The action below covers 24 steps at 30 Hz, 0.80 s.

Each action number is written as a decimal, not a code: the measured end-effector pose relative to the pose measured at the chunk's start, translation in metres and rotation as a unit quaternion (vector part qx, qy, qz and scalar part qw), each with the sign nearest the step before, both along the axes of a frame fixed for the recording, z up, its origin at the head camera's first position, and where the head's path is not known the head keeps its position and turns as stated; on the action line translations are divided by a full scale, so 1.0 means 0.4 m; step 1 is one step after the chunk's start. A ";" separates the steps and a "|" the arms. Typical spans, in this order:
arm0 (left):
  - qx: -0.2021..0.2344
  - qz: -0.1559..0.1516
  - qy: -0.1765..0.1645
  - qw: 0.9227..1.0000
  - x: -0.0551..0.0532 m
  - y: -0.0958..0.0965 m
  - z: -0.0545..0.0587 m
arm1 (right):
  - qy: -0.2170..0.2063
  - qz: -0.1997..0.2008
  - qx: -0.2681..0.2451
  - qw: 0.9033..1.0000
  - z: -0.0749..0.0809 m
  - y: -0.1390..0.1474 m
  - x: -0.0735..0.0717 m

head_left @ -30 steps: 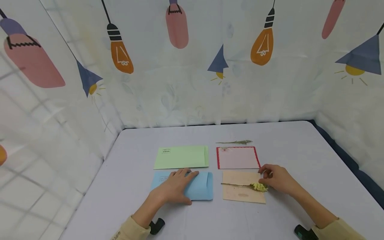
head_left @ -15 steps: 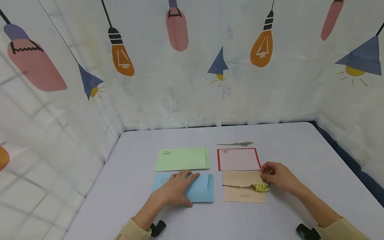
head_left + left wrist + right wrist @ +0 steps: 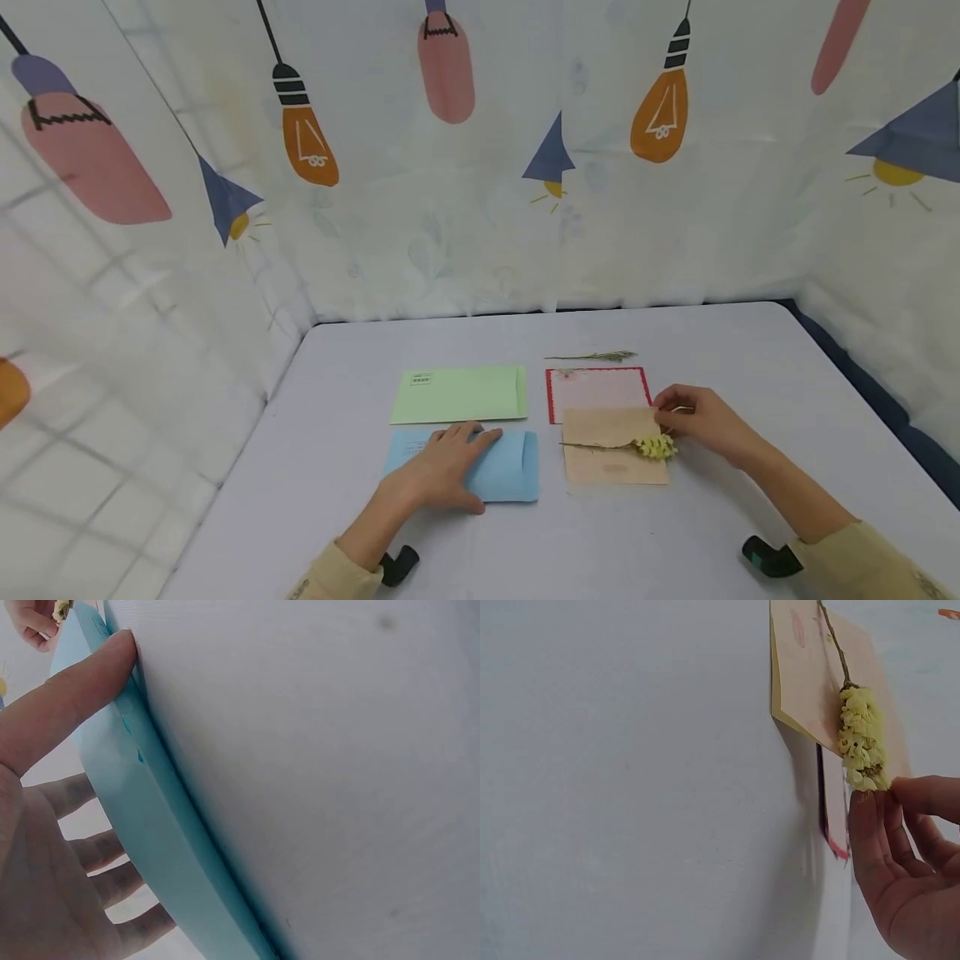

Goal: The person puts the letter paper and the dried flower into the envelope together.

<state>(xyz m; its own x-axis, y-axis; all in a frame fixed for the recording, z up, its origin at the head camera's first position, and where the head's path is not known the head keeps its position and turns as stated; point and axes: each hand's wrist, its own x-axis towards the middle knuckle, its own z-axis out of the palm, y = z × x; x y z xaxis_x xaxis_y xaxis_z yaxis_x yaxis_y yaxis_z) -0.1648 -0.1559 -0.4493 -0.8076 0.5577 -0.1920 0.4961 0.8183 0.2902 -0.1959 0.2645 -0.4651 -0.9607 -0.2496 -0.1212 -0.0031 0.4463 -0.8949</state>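
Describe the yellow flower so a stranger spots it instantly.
On the white table, find the tan paper held by the right hand. Across its face runs the flower; unlike the thin greenish sprig beyond the red-bordered card, it has a chunky yellow head.

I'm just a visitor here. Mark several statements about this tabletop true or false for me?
1. The left hand touches the blue envelope. True.
2. The yellow flower lies across the tan paper. True.
3. The right hand grips the red-bordered card. False: it pinches the tan paper's edge.
4. The tan paper lies completely flat. False: it is raised off the table on the right hand's side.
5. The green envelope lies beyond the blue envelope, seen from the person. True.
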 end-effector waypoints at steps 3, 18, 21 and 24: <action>-0.003 0.006 -0.005 1.000 0.003 -0.003 0.002 | -0.001 0.006 -0.014 1.000 0.009 -0.001 -0.016; 0.005 0.003 -0.007 1.000 0.001 -0.007 0.000 | 0.017 -0.004 -0.060 0.998 0.017 -0.005 -0.074; 0.006 0.001 -0.007 1.000 0.000 -0.007 0.000 | 0.036 -0.010 -0.070 0.997 0.022 -0.004 -0.081; 0.005 0.000 -0.006 1.000 -0.002 -0.007 -0.002 | 0.040 -0.021 -0.074 0.996 0.025 -0.006 -0.087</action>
<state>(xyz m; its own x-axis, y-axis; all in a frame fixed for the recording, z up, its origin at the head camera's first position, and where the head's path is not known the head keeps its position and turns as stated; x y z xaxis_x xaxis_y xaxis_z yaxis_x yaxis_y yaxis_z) -0.1654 -0.1586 -0.4500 -0.8052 0.5597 -0.1961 0.4926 0.8153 0.3044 -0.2307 0.2619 -0.4550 -0.9760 -0.2178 -0.0082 -0.0613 0.3106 -0.9485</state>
